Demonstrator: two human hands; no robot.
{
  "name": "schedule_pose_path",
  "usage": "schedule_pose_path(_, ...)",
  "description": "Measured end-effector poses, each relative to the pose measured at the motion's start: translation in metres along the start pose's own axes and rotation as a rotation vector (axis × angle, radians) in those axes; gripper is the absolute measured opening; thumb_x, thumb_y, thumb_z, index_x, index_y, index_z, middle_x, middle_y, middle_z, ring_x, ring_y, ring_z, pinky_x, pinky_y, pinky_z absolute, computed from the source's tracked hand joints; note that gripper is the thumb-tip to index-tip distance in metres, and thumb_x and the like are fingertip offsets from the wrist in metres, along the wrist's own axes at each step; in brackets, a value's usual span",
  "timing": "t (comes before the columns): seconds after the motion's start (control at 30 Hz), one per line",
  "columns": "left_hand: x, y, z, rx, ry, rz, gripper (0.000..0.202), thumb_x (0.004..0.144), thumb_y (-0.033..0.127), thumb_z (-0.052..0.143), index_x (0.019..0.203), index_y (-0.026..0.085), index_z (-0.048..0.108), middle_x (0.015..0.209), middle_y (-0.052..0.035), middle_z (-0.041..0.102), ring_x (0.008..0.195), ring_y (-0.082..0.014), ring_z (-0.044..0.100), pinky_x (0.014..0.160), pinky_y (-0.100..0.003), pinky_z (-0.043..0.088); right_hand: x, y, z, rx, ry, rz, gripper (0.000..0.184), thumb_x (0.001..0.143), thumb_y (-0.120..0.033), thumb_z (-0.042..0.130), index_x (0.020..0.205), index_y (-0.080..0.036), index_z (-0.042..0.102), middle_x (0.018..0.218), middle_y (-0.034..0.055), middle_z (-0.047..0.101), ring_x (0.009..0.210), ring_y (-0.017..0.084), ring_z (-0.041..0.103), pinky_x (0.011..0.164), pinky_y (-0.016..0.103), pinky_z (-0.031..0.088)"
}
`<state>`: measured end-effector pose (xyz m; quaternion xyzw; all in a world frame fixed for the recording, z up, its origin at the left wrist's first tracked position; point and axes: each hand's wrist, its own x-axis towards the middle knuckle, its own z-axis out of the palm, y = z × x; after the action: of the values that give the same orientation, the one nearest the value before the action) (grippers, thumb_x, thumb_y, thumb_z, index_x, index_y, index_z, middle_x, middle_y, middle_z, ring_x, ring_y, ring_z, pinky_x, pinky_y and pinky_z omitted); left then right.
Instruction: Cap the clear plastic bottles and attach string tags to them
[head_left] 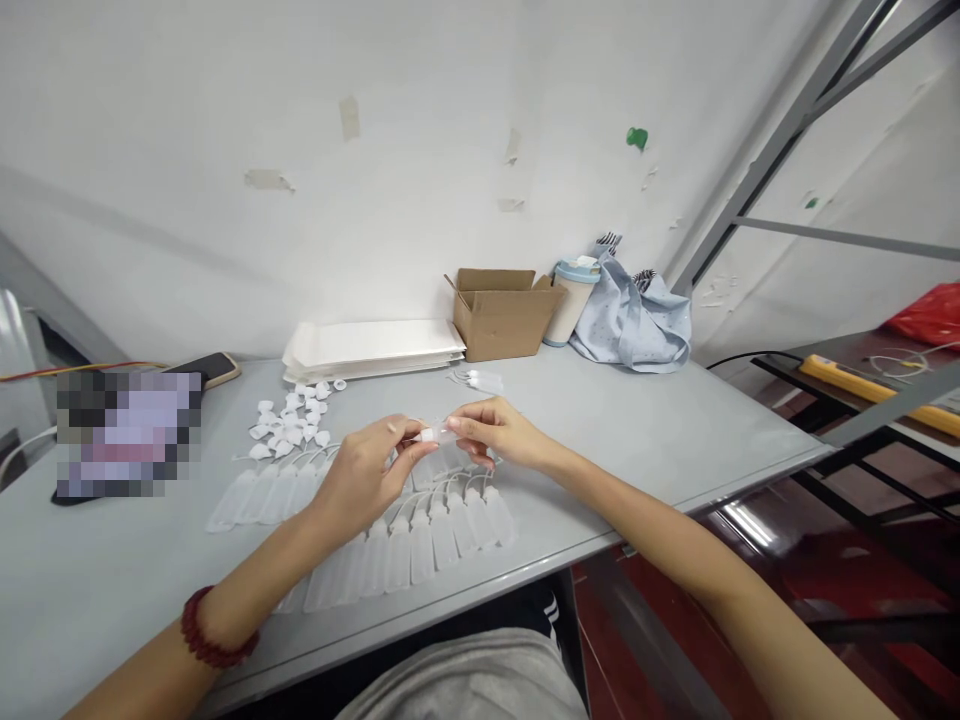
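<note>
My left hand [367, 465] pinches a small white cap [428, 435] between thumb and fingers. Against it, my right hand [491, 432] grips a small translucent plastic bottle [445, 431], mostly covered by the fingers. Both hands meet just above the table. Below them lies a slanting row of translucent bottles [421, 550] with thin tubes at their necks. Partly behind my left forearm is another group of bottles [274, 492]. A loose pile of white caps [292, 425] sits left of my left hand. A few tubed pieces [484, 381] lie beyond my right hand.
Along the wall stand a stack of white sheets [375, 345], an open cardboard box [504, 325], a lidded cup [571, 303] and a crumpled blue cloth [637, 320]. A phone [214, 370] and a blurred-out item [131, 430] lie at left. The grey table [637, 440] ends at right.
</note>
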<state>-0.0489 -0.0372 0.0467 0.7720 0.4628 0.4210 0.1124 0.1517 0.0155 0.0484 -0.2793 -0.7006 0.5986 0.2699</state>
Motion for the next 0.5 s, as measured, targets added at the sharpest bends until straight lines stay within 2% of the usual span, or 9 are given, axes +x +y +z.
schedule_pose_path(0.07,0.002,0.002,-0.003,-0.030,-0.067,-0.069,0.027,0.086,0.044,0.055,0.082,0.019,0.066,0.071,-0.0018,0.069,0.062,-0.0149,0.060,0.057,-0.024,0.046,0.000,0.000,0.001,-0.045,0.017,-0.040,0.037,0.087,-0.050,0.055,0.089,-0.013,0.062,0.055,-0.0069,0.045,0.042,0.006,0.042,0.043,0.021,0.032)
schedule_pose_path(0.13,0.004,0.004,-0.006,-0.082,-0.166,-0.141,0.032,0.088,0.047,0.051,0.081,0.020,0.067,0.072,-0.0012,0.070,0.062,-0.0144,0.060,0.055,-0.023,0.045,-0.001,0.000,0.003,-0.191,0.070,-0.139,0.033,0.090,-0.045,0.054,0.097,-0.015,0.064,0.058,-0.0044,0.051,0.048,0.008,0.044,0.049,0.022,0.036)
schedule_pose_path(0.2,0.006,0.007,-0.009,-0.138,-0.244,-0.182,0.037,0.090,0.048,0.045,0.079,0.020,0.067,0.071,-0.0008,0.070,0.061,-0.0141,0.060,0.056,-0.023,0.045,-0.003,0.000,0.005,-0.398,0.142,-0.280,0.029,0.091,-0.041,0.053,0.103,-0.017,0.064,0.070,0.0009,0.059,0.058,0.010,0.048,0.057,0.025,0.040)
schedule_pose_path(0.3,0.007,0.009,-0.012,-0.186,-0.283,-0.203,0.037,0.091,0.045,0.044,0.074,0.019,0.065,0.066,0.0004,0.067,0.058,-0.0131,0.059,0.055,-0.022,0.044,-0.005,0.001,0.008,-0.628,0.203,-0.468,0.028,0.094,-0.040,0.049,0.105,-0.017,0.062,0.089,0.0078,0.064,0.072,0.015,0.052,0.069,0.030,0.043)
schedule_pose_path(0.37,0.007,0.011,-0.013,-0.189,-0.283,-0.188,0.037,0.091,0.044,0.046,0.069,0.019,0.063,0.060,0.0013,0.064,0.055,-0.0123,0.056,0.053,-0.021,0.043,-0.005,0.002,0.009,-0.661,0.198,-0.499,0.030,0.096,-0.040,0.044,0.105,-0.016,0.061,0.088,0.0085,0.063,0.073,0.016,0.053,0.071,0.031,0.043)
schedule_pose_path(0.5,0.006,0.010,-0.014,-0.141,-0.262,-0.100,0.040,0.092,0.040,0.048,0.060,0.018,0.059,0.052,0.0030,0.057,0.048,-0.0099,0.050,0.049,-0.020,0.037,-0.005,0.001,0.011,-0.600,0.190,-0.413,0.036,0.097,-0.046,0.039,0.094,-0.016,0.059,0.076,0.0043,0.059,0.068,0.015,0.051,0.066,0.028,0.041)
